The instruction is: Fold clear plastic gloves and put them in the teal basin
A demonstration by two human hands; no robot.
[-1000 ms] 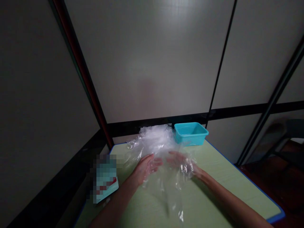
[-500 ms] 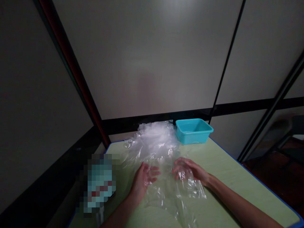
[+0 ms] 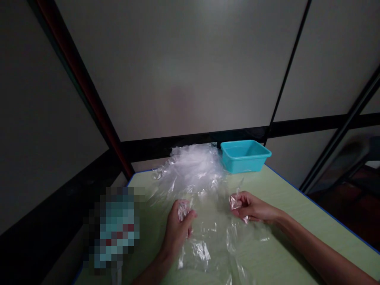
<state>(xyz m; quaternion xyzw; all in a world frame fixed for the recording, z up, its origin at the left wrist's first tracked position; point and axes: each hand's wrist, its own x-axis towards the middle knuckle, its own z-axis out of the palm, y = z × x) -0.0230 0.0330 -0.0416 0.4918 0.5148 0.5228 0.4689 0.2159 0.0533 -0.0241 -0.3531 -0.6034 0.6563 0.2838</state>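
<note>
A clear plastic sheet lies crumpled on the green table between my hands. My left hand is closed, pinching an edge of the sheet at its fingertips. My right hand is closed too, gripping a bunched corner of the same sheet. Both hands hover just above the tabletop, a short distance apart. Behind them a pile of clear plastic bags is heaped at the table's far edge.
A turquoise plastic tub stands at the far right of the table beside the pile. A blurred-out object sits at the table's left edge. Grey wall panels with dark frames rise behind. A dark floor shows to the right.
Both hands went from spread open over the plastic to closed on it, and they moved apart and nearer to me. The camera tilted so the table sits lower.
</note>
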